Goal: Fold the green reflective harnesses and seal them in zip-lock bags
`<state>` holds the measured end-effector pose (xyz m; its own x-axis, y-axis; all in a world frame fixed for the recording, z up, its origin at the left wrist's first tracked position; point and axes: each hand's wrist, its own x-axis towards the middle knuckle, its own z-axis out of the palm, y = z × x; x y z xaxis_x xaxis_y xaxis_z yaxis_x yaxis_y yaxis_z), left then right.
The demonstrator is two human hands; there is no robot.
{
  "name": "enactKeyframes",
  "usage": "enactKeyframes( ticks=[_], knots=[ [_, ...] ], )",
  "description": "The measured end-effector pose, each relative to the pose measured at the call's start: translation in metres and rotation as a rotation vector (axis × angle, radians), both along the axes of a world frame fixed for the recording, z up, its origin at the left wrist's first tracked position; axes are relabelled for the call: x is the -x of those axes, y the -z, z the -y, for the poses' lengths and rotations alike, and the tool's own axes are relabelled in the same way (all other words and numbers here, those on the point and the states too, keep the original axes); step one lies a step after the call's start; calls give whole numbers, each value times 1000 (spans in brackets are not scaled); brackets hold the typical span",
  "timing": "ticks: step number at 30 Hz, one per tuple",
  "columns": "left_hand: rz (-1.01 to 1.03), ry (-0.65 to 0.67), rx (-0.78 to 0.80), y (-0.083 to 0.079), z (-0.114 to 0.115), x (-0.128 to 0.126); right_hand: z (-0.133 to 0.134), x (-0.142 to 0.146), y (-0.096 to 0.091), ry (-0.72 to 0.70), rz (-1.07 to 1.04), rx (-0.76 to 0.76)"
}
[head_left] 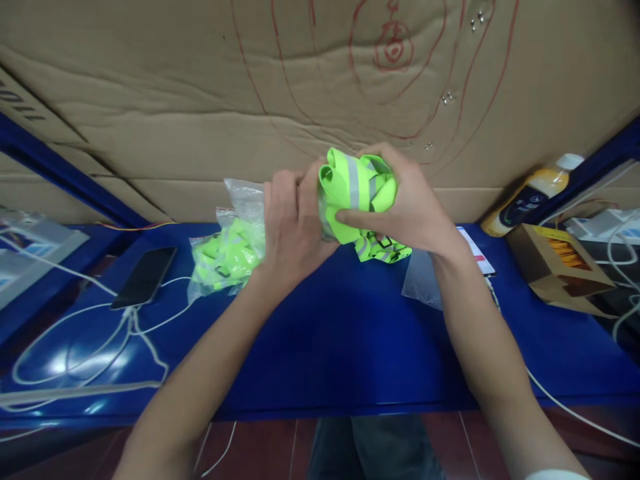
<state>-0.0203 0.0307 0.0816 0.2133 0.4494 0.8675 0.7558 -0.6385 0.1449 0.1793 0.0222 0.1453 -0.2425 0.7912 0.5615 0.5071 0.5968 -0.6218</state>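
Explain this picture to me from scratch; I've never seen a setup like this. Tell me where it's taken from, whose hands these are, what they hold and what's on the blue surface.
There is no machine here: a person works with bare hands, seen in one view from a head-worn camera looking forward and down. The right hand grips a yellow-green bundle with grey stripes. The left hand is at its left end, fingertips hidden. On the blue surface, to the left, are bagged yellow-green material, a dark phone and white cables. To the right are clear plastic, a bottle and a cardboard box.
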Motion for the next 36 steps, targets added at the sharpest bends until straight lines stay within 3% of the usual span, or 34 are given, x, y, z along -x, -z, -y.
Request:
enactKeyframes(
  ticks=[5,9,12,16,22,29,36],
  knots=[
    [65,-9,-19,-8,-5,2,-5,-8,-2,-48,-60,62],
    [-11,0,4,-1,-17,7,-4,-6,-4,-1,-56,-53],
    [-69,-27,18,3,-20,8,-6,-6,-4,-44,-29,-99],
    [-33,-76,40,0,-16,7,-9,-6,2,-49,-39,-61],
    [27,-27,32,-14,-5,7,-4,-8,0,-33,-47,40],
    [-51,-109,-57,-3,-3,-1,-4,-4,2,-9,-9,-96],
    [-244,57,42,-12,-12,20,-9,-6,7,45,-138,-40]
  ],
)
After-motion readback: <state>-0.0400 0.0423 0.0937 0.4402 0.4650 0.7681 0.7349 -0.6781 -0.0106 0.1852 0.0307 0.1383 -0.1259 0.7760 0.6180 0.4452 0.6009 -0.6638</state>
